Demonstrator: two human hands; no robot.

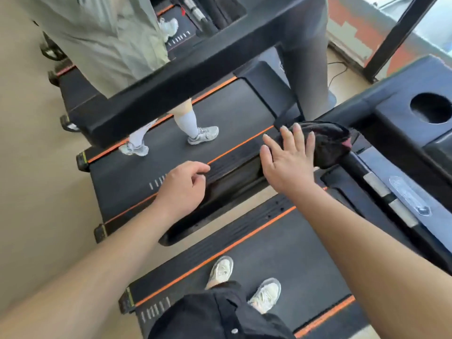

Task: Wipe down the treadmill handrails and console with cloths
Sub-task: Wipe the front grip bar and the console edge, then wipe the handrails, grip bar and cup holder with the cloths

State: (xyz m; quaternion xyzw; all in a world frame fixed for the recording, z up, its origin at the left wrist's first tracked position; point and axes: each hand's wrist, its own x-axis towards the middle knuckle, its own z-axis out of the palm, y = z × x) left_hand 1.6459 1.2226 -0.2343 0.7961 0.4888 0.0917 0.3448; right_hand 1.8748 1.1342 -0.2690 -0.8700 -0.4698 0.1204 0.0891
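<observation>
Handrail (227, 192) wipe, early on
My right hand (286, 157) flat on the dark cloth (327, 143), left hand (182, 184) loose, empty; I judge console (401, 113) undone.

This is a gym. Three machines stand side by side on a plain beige floor (36, 167): the nearest treadmill (281, 253), a second treadmill (232, 111) and a third treadmill (181, 33), all with black belts edged in orange stripes. The nearest has a console (396, 113) with a round cup holder (430, 107), and metal pulse plates (375, 184) on its handrail (389, 198). Another person in sneakers (204, 135) stands on the second one.
</observation>
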